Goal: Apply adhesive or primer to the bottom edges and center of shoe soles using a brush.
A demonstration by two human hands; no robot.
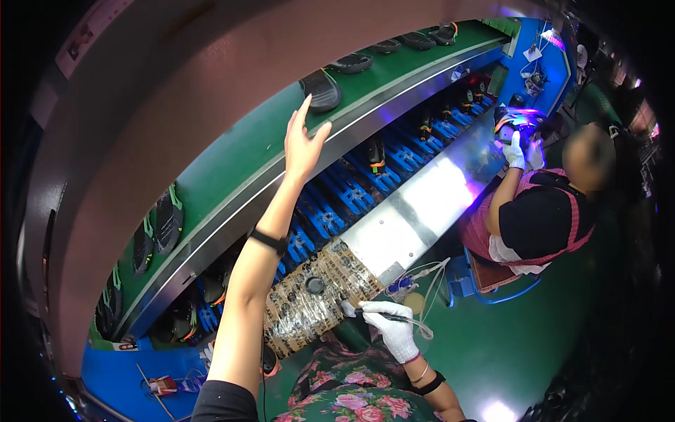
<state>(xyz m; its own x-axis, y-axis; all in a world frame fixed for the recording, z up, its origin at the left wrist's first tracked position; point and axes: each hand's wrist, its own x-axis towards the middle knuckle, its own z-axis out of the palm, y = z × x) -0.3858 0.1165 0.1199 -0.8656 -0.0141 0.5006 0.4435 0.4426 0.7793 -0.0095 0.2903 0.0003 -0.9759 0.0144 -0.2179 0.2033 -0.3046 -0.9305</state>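
The left hand (pixel 302 144) is bare and reaches up high over the green belt (pixel 239 158). Its fingers are spread wide and hold nothing. A black shoe sole (pixel 321 90) lies on the belt just beside the fingertips, not touching them. The right hand (pixel 389 325) wears a white glove. Its grip is pressed around a thin dark tool (pixel 380 315) with a clear tube. The tool tip rests at the edge of the taped brown pad (pixel 309 299) on the desk (pixel 415 211). Another person (pixel 545 204) sits farther along.
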